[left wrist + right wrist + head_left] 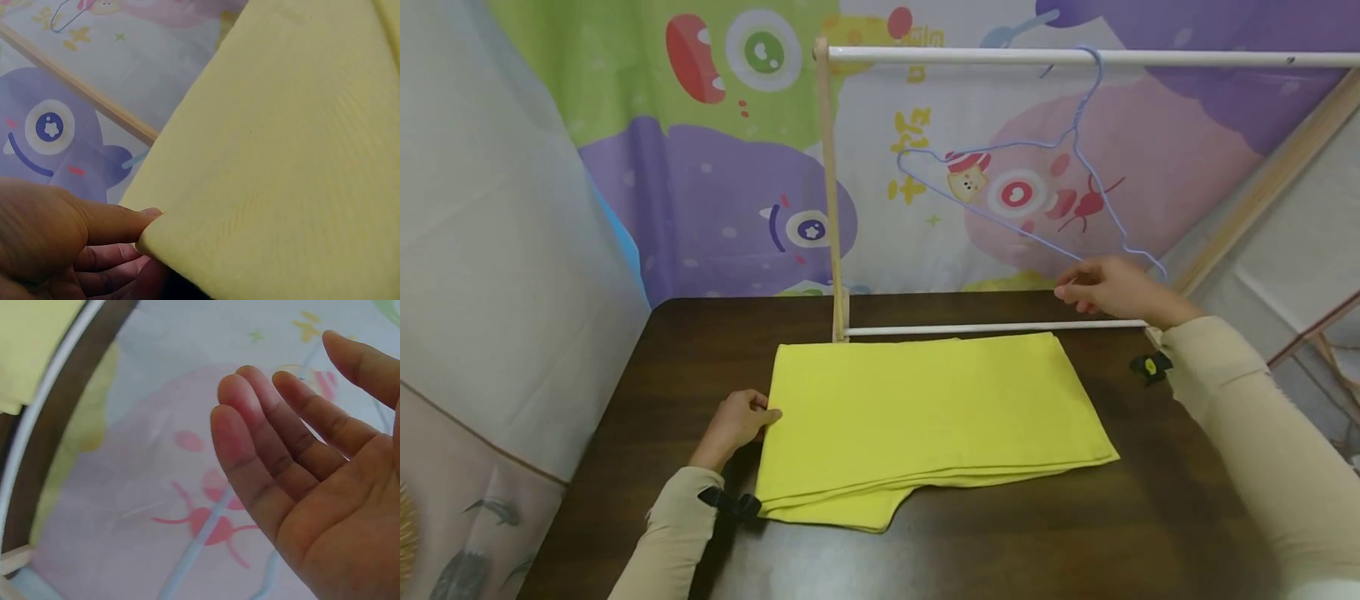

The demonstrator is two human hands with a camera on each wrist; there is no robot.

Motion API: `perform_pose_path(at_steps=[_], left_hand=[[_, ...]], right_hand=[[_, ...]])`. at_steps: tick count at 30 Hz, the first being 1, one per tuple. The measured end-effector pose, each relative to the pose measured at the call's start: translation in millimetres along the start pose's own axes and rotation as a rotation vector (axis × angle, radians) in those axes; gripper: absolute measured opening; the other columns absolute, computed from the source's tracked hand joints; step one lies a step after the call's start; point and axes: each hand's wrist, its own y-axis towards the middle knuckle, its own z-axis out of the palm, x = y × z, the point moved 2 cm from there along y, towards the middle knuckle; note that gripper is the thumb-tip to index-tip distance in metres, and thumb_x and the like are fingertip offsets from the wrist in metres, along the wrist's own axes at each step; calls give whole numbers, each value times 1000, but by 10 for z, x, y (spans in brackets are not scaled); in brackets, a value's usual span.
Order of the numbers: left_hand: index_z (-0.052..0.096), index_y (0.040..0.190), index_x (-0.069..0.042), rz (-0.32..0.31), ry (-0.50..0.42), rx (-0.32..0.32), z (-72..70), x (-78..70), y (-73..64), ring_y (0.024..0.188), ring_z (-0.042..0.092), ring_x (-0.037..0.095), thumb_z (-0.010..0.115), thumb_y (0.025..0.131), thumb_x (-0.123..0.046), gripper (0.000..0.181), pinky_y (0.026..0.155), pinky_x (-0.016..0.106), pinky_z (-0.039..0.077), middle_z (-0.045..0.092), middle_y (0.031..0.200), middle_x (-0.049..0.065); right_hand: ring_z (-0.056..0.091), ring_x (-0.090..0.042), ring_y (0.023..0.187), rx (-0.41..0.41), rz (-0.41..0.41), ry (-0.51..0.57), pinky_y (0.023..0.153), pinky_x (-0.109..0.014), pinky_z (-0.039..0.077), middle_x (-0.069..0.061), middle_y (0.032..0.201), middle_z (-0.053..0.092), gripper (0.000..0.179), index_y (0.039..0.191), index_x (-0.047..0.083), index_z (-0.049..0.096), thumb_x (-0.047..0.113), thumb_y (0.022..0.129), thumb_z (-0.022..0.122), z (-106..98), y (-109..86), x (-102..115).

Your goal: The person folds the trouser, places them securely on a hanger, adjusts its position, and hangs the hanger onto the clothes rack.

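A folded yellow garment (917,408) lies on the dark wooden table in several layers, with a lower flap sticking out at its front left. At its left edge, my left hand (735,425) pinches the fabric, thumb on top and the other fingers underneath. The left wrist view shows that thumb (119,222) pressing on the cloth's edge. My right hand (1108,287) is raised beyond the garment's far right corner, close to the bottom of a blue wire hanger (1080,108). Its palm and loosely bent fingers (234,440) hold nothing in the right wrist view.
The hanger hooks over the upper white bar (962,56) of a rack with a wooden post (831,192). A lower white bar (992,328) runs behind the garment. A cartoon-printed curtain (722,225) hangs behind the table (1000,542).
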Motion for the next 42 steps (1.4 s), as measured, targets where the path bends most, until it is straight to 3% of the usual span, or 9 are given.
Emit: perform_pose_path(at_steps=[8,17,25,32,38,42], left_hand=[[56,111,7,-6,-18,-7,18,-11,-3,68,61,21,65,94,-16,30,65,37,52,60,89,14],[56,113,7,-11,-5,-23,28,13,10,74,62,22,65,95,-16,30,67,37,54,59,94,16],[57,111,7,-1,14,-34,28,14,8,71,62,22,65,95,-17,30,66,37,52,60,92,15],[56,113,7,2,14,-29,-4,27,0,71,61,22,65,95,-18,32,65,37,52,61,94,15],[56,113,7,-3,16,-37,-8,38,-9,71,61,22,65,94,-18,32,65,37,52,61,93,16],[57,113,6,-6,18,-40,5,24,-3,71,61,22,65,94,-18,32,65,37,52,61,93,15]], right_hand=[[62,-18,80,-138,-27,33,68,-24,51,-9,95,67,38,116,-3,62,30,99,59,-351,-31,323],[58,-6,67,-357,-55,82,60,-18,47,13,78,64,35,109,-6,64,27,98,59,-674,78,489],[52,-3,64,-480,-6,115,57,-15,44,21,71,60,18,90,13,69,28,96,61,-907,168,507],[49,-4,74,-501,46,149,65,-21,39,24,74,57,14,89,22,66,36,93,65,-1016,237,495],[49,-6,87,-435,55,162,76,-28,37,19,90,57,27,107,24,65,47,92,63,-1078,347,608],[49,-8,88,-413,59,204,76,-26,39,17,90,58,30,110,22,64,45,92,64,-1086,423,697]])
